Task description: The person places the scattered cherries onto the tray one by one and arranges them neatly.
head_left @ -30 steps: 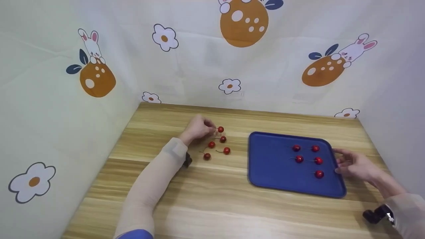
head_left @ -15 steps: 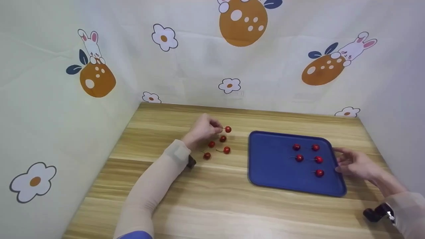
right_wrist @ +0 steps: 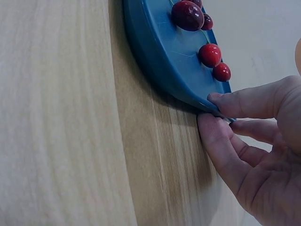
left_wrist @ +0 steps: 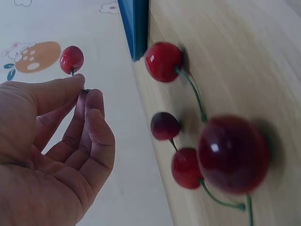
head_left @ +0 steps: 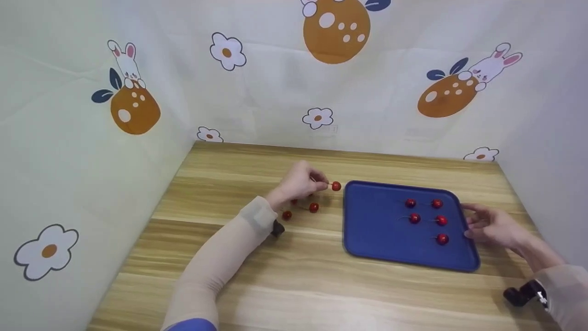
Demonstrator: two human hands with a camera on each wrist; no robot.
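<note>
My left hand (head_left: 301,180) pinches a red cherry (head_left: 336,186) by its stem between thumb and fingertips. That cherry hangs in the air just left of the blue tray (head_left: 374,239). Several loose cherries lie on the table by the left wrist, among them a bright red cherry (head_left: 313,207) and a darker cherry (left_wrist: 233,154) large in the left wrist view; the left hand partly hides others from the head view. My right hand (head_left: 496,227) grips the tray's right rim, its thumb on the edge. Several cherries with stems, including one red cherry (head_left: 442,239), rest on the tray's right half.
A wood-grain table (head_left: 285,285) bears everything. Behind it hangs a pale cloth (head_left: 275,87) printed with rabbits, oranges and flowers, which also covers the left side. Dark wrist cameras, such as the right wrist camera (head_left: 521,294), sit under both forearms.
My left hand has carried the pinched cherry rightward, from beside the loose cherries to near the tray's left edge. The right hand and the tray have stayed put.
</note>
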